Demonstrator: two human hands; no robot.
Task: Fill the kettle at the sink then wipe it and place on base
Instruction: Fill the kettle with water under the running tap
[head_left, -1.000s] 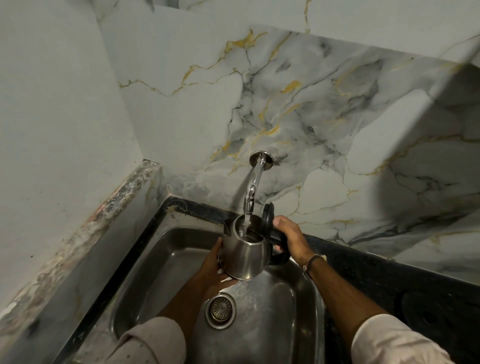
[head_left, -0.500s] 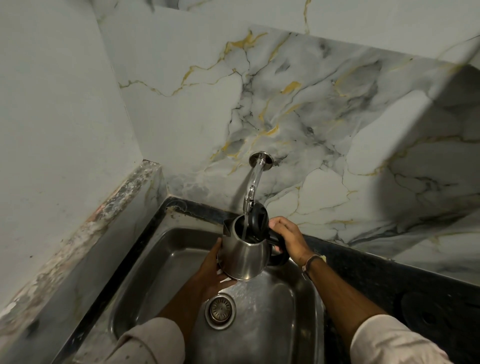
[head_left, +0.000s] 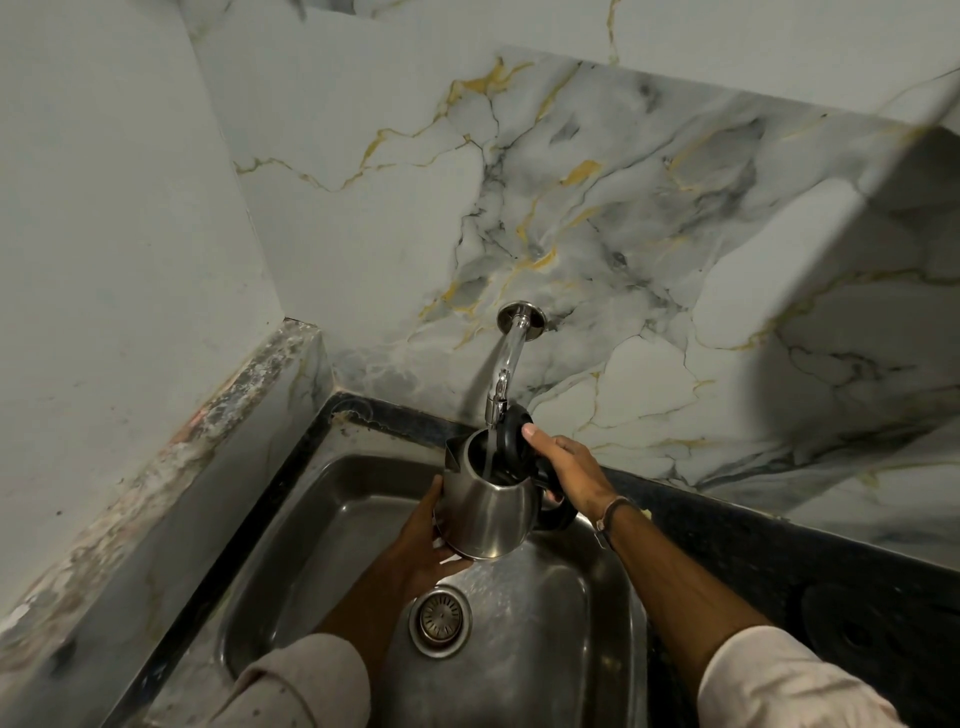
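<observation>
A steel kettle (head_left: 491, 506) with a black handle hangs above the steel sink (head_left: 322, 499), right under the chrome tap (head_left: 505, 370). A thin stream of water runs from the tap into its open mouth. My left hand (head_left: 423, 540) cups the kettle's lower left side and bottom. My right hand (head_left: 563, 470) lies on the handle at the right, with its fingers on the raised black lid (head_left: 511, 434). The round black kettle base (head_left: 862, 626) sits on the dark counter at the far right.
The sink drain (head_left: 440, 618) lies just below the kettle. A marble-patterned wall rises behind the tap. A worn stone ledge (head_left: 208, 436) runs along the sink's left side. The black counter (head_left: 727, 540) borders the sink on the right.
The lid has tipped from fully upright toward the kettle's mouth, and my right hand's fingers have moved up onto it. The kettle stays under the tap.
</observation>
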